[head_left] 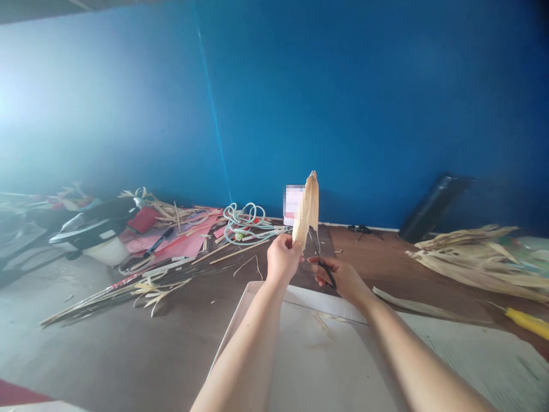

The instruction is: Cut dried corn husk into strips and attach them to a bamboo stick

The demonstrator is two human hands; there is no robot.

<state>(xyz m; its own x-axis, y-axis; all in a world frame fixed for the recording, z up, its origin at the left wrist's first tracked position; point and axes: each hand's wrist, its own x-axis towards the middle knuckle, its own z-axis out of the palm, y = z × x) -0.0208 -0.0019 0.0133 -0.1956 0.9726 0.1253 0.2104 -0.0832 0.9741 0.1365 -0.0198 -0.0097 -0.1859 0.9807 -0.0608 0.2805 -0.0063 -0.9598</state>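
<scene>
While, in the head view, the left hand pinches the dry husk near its lower end, the right hand grasps the black scissors, which reach the husk's lower edge. The husk is held upright above the brown table.

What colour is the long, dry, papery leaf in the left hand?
The long, dry, papery leaf is pale straw yellow, showing best in the head view.

Husk appeared dry, papery, matt w/ lengthwise ribs. Scissors handle looked like plastic. Wall was smooth w/ slight sheen; tabletop, wood-like; dk cyl. obj., glossy, prob. plastic.
</scene>
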